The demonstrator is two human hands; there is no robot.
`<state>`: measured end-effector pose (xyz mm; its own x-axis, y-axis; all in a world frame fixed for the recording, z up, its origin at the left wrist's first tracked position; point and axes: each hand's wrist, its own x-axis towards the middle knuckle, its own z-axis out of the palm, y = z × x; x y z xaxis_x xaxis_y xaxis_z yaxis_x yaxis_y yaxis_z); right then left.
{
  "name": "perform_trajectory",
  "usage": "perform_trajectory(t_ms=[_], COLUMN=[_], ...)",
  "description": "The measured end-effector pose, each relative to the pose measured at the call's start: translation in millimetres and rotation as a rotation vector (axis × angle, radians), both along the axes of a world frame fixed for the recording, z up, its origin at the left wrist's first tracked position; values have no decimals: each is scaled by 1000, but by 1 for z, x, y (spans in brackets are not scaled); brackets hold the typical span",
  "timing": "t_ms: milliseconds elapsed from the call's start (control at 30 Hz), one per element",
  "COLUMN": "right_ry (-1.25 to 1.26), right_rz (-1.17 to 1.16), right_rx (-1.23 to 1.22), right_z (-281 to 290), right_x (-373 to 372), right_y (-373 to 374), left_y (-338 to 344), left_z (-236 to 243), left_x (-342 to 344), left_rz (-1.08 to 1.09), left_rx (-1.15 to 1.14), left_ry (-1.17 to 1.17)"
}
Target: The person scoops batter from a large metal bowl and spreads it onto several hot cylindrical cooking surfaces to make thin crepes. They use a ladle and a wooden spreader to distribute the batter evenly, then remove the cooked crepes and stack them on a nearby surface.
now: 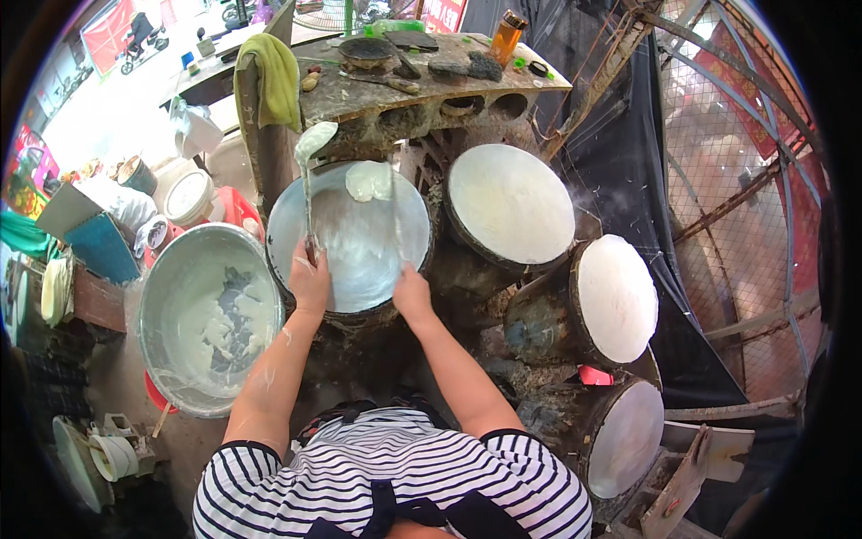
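My left hand (310, 286) is closed around the handle of a ladle (309, 202), whose bowl is heaped with thick white batter (316, 137) above the far left rim of a round metal pan (352, 235). Over the pan's right side, my right hand (412, 293) grips a thin, long-handled tool (396, 211) pointing away from me. Its far end is hard to make out. A white blob of batter (366, 181) shows just left of that tool, at the far part of the pan. Pale streaks cover the pan's surface.
To the left stands a large metal basin (160, 310) with batter smeared inside. Along the right are three round griddles, two coated white (512, 204) (620, 299) and one greyish (626, 440). Behind the pan, a worktop (359, 101) carries tools and an orange bottle (508, 38); a yellow-green towel (269, 81) hangs beside it.
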<state>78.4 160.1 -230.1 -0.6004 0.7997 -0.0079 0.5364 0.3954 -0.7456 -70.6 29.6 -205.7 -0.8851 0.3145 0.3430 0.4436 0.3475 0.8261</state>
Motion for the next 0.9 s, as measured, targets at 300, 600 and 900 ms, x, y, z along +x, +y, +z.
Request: perform_trajectory(t_ms=[300,600,900], right_ry=[43,-101,-104], right_rz=[25,163,334], right_rx=[73,22,19], right_z=[7,9,-1], right_x=[-13,-30,-59], right_y=[37,46,28], left_y=[-33,-86,-126], left_z=[29,63,50], left_x=[13,14,20], left_rz=[-18,-16,106], left_rx=[321,536,599], left_ry=[-359,-651,-737])
